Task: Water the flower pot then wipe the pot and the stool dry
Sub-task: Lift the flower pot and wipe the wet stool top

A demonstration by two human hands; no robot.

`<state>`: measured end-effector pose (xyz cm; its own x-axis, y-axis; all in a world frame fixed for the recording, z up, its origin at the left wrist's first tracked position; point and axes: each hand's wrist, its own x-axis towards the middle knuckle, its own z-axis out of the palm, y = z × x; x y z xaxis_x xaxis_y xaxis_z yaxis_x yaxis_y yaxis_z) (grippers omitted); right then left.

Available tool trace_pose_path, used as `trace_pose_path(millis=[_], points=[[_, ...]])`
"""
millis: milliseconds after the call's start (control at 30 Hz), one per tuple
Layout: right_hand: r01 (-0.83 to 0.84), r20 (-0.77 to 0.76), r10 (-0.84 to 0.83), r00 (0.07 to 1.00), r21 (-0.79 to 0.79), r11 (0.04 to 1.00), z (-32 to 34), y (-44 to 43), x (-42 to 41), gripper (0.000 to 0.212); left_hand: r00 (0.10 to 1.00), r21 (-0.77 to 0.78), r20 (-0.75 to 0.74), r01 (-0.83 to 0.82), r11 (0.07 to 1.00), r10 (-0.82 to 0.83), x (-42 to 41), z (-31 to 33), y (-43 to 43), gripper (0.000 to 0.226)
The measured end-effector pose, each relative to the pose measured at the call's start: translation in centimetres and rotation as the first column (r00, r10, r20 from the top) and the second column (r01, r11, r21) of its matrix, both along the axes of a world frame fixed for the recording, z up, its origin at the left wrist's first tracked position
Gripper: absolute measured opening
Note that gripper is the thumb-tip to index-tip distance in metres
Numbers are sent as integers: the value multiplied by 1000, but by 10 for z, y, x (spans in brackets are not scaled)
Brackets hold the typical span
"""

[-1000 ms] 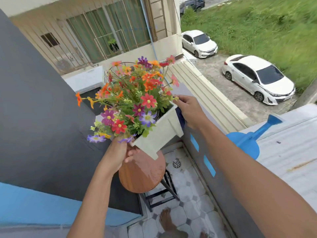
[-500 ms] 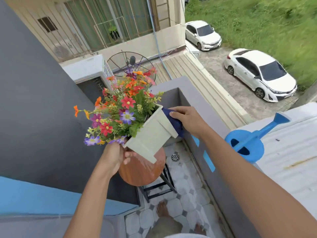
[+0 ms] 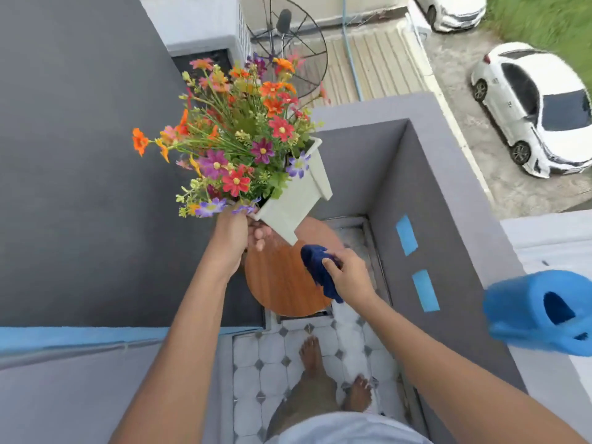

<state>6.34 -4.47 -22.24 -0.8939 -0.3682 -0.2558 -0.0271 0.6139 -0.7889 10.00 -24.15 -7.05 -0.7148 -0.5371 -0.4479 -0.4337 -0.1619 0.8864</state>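
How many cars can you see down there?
2. One white car is parked on the right; another white car sits at the top edge, partly cut off. More may be hidden.

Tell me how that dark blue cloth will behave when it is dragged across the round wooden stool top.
The dark blue cloth is probably floppy: it hangs bunched from the right hand. It looks light, since a few fingers pinch it. On the round wooden stool top it would likely fold and drag rather than slide flat.

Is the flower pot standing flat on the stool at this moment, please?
No, the left hand holds the flower pot tilted above the stool.
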Motion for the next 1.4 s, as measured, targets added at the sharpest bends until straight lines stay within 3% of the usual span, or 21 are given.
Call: trace_pose_path(millis=[67,133,233,300,367,500,600,700,800,967,1100,1167,1200,1267,1400], points=[[-126,-73,138,988,145,981,-35,-30,6,17,1000,-13,16,-11,1000,11,-13,-8,-18,34],[-288,-113,337,935,316,904,-73,-53,17,23,999,-6,11,-36,999,36,-24,-16,-35,35],[-482,-149,616,774,492,725,-123,-74,39,29,997,-9,10,-75,997,75,-33,-31,-61,29],[-519,-154,694,704,555,650,-144,-83,48,40,993,10,31,-111,994,111,-35,-44,-78,28],[-494,-191,678,710,552,672,-152,-85,48,45,989,3,58,-138,990,138,-35,-55,-91,33],[-475,-343,691,636,531,702,-165,-82,18,43,988,-23,92,-125,992,127,-41,-72,-103,30],[-315,-383,545,746,517,796,-168,-87,-49,37,990,-4,61,-131,991,131,-49,-77,-103,35],[-171,-355,404,843,536,827,-166,-99,-115,32,991,20,36,-129,991,128,-53,-74,-102,39],[-201,-349,425,835,527,826,-165,-102,-123,30,992,45,29,-124,991,123,-58,-71,-103,35],[-516,-386,653,651,405,754,-172,-79,-33,30,991,69,20,-131,989,130,-69,-64,-106,34],[-786,-375,864,337,394,477,-179,-73,39,32,989,57,27,-149,987,148,-76,-60,-110,37],[-825,-389,890,238,402,397,-179,-84,28,30,987,68,36,-160,985,158,-77,-59,-112,35],[-822,-400,887,231,407,397,-180,-96,13,29,986,70,38,-165,984,163,-77,-58,-113,34],[-760,-428,847,315,421,496,-178,-124,-32,28,987,65,34,-161,985,159,-76,-59,-115,33],[-380,-428,564,706,443,812,-167,-161,-125,27,989,47,31,-145,988,144,-70,-60,-113,33]])
